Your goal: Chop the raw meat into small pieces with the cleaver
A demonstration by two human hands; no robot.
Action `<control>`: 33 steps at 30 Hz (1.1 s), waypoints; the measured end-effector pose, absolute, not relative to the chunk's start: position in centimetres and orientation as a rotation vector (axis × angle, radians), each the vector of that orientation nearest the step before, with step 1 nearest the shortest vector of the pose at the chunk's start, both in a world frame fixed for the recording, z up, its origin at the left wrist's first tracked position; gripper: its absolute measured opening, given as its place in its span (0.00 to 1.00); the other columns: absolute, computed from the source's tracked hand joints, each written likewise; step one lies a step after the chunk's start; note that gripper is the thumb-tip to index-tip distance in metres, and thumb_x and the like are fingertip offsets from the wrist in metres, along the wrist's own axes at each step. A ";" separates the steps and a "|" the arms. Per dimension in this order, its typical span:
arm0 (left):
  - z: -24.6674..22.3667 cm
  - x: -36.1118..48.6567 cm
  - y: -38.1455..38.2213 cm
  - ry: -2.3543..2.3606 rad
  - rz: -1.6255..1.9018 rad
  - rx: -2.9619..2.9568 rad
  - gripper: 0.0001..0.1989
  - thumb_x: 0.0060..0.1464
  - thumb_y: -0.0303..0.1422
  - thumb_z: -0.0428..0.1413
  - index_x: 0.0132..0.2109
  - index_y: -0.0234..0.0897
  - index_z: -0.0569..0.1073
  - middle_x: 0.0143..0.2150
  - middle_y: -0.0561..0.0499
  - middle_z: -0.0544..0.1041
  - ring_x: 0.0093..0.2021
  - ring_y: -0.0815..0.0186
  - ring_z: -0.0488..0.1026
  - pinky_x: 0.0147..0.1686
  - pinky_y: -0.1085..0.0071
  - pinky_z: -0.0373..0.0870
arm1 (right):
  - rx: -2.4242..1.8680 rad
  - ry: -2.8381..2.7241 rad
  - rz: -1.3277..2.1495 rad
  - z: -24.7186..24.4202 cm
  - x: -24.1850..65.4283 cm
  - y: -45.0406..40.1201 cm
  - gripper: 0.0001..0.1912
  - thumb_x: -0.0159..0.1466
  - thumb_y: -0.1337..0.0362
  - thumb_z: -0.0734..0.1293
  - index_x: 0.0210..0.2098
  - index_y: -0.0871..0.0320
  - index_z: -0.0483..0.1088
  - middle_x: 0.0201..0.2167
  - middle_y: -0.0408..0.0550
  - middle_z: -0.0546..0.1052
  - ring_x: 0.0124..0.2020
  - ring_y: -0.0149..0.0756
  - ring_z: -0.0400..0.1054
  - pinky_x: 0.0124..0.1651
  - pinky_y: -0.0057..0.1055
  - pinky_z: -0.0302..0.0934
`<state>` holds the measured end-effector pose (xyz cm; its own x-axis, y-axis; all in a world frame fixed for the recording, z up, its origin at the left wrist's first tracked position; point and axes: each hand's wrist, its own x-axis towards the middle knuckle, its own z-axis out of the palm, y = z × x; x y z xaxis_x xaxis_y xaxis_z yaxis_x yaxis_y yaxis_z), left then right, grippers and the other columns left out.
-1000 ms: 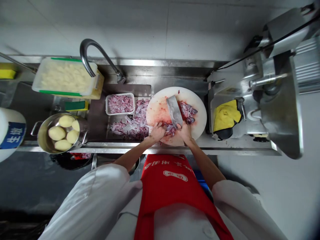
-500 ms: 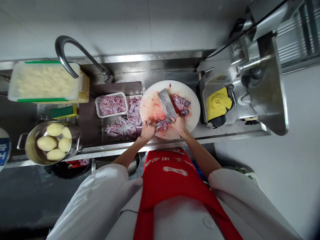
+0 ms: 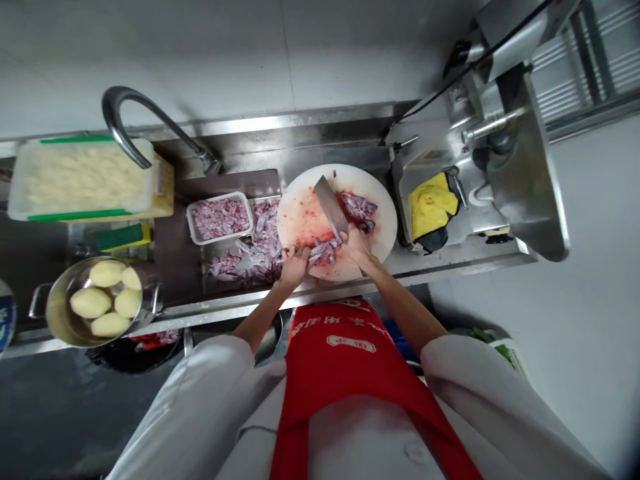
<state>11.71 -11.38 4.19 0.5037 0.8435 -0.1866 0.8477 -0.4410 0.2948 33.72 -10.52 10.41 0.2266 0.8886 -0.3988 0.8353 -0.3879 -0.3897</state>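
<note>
A round white cutting board [image 3: 383, 233], smeared with red, sits over the sink counter. My right hand [image 3: 359, 249] is wrapped round the handle end of a cleaver [image 3: 330, 205], whose broad blade slants up and left over the board. At the board's front edge, my left hand [image 3: 294, 265] is closed on one end of a raw pinkish carcass [image 3: 325, 251] that looks like a skinned frog. The carcass stretches between both hands, its right end by the cleaver's heel. More raw pieces [image 3: 358, 205] with dark parts lie right of the blade.
Left of the board, similar carcasses [image 3: 265, 250] fill a sink section beside a white basket [image 3: 225, 238] of cut meat. Farther left are a faucet [image 3: 165, 120], a lidded tub [image 3: 90, 180], a sponge [image 3: 120, 237] and a potato pot [image 3: 55, 303]. A yellow cloth [image 3: 433, 205] lies right.
The view has shifted slightly. Both hands stay at the front of the board, the right on the cleaver and the left on the carcass; the blade has tilted a little.
</note>
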 end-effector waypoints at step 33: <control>8.1 -7.5 -11.9 1.963 0.397 1.905 0.07 0.55 0.36 0.52 0.35 0.36 0.69 0.35 0.44 0.72 0.47 0.49 0.68 0.53 0.53 0.61 | -2.414 -1.812 0.801 8.7 41.5 -8.0 0.20 0.69 0.64 0.61 0.58 0.66 0.69 0.50 0.62 0.79 0.51 0.47 0.73 0.48 0.33 0.63</control>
